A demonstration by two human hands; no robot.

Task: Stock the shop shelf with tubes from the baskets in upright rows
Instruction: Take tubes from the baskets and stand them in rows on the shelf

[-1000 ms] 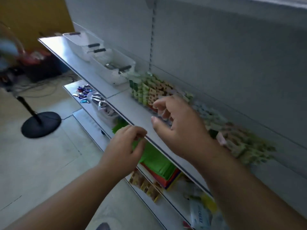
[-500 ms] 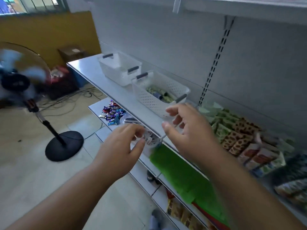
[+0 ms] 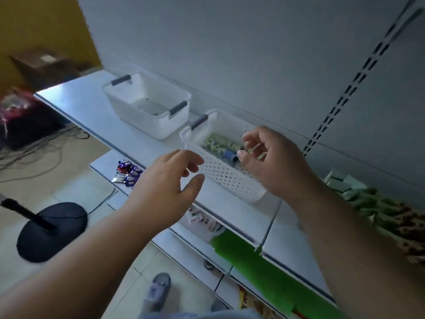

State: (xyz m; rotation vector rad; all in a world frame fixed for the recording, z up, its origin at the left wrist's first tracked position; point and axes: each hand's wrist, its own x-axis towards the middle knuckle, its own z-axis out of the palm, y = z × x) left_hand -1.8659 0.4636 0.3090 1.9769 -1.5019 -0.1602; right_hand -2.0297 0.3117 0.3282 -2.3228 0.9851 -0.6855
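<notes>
A white perforated basket (image 3: pixel 226 174) stands on the grey shelf (image 3: pixel 142 143) and holds several green tubes (image 3: pixel 216 143) and a blue one (image 3: pixel 230 154). My right hand (image 3: pixel 271 162) hovers over the basket's right end, fingers spread and empty. My left hand (image 3: pixel 169 187) is just in front of the basket's near wall, fingers curled apart, holding nothing. A second white basket (image 3: pixel 147 104) stands further left and looks nearly empty. Stocked green and patterned tubes (image 3: pixel 386 210) stand in rows at the right of the shelf.
Below the shelf lie purple wrapped sweets (image 3: pixel 127 173), a green pack (image 3: pixel 259 268) and other goods. A black fan base (image 3: pixel 50 229) and cables sit on the tiled floor at left. My foot (image 3: pixel 157 291) shows near the lower shelf.
The view swung left from the stocked rows to the baskets. Both hands moved with it, and my right hand now reaches over the tube basket.
</notes>
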